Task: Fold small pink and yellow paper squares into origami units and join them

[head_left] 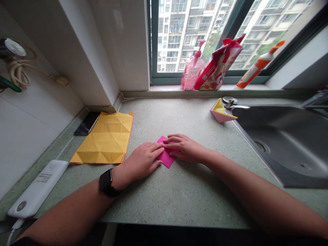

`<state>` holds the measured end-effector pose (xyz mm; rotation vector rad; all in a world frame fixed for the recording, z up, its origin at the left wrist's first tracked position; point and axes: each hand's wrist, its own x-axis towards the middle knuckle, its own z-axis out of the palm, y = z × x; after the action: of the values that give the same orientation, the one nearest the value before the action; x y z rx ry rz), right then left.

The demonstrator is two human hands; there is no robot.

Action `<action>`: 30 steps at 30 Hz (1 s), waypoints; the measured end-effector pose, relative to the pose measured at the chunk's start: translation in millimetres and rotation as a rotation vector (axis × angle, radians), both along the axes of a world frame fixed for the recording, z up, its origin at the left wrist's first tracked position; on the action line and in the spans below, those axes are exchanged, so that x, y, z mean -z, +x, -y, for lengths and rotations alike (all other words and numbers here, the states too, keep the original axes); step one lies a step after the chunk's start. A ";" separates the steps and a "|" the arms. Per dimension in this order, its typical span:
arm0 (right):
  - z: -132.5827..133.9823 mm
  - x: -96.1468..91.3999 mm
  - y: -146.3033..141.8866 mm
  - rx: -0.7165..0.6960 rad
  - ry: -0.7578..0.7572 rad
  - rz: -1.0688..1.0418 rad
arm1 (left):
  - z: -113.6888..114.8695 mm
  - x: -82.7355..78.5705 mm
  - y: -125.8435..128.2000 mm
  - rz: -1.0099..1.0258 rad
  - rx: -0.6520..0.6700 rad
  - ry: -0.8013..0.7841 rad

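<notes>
A small magenta square of folded paper lies on the counter, turned so that one corner points toward me. My left hand, with a black watch on its wrist, rests its stretched fingertips on the paper's left side. From the right, my right hand lies over the paper's upper right part, its fingers extended and slightly apart. Both hands press from above and hide part of the folds. Left of my hands is a stack of creased yellow paper sheets with reddish edges.
A phone and a white power bank lie at the left. A folded pink-and-yellow paper piece stands beside the steel sink. A pump bottle, a red bag and an orange-white tube line the windowsill.
</notes>
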<state>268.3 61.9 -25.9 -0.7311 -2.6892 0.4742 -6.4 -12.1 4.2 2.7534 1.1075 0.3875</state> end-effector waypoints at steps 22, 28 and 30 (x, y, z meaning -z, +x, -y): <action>23.9 -69.5 -2.6 0.193 0.007 0.492 | 3.6 -8.8 -3.8 -0.129 -0.188 -0.012; 31.6 -71.1 -1.1 0.258 0.000 0.595 | 3.7 -13.6 -4.4 -0.133 -0.243 -0.017; 31.2 -66.4 -0.4 0.270 -0.009 0.576 | 3.7 -13.0 -4.3 -0.129 -0.258 -0.014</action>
<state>267.9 30.7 40.5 -1.3901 -3.0220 0.2295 -10.7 -15.8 17.2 2.6605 1.4987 0.2323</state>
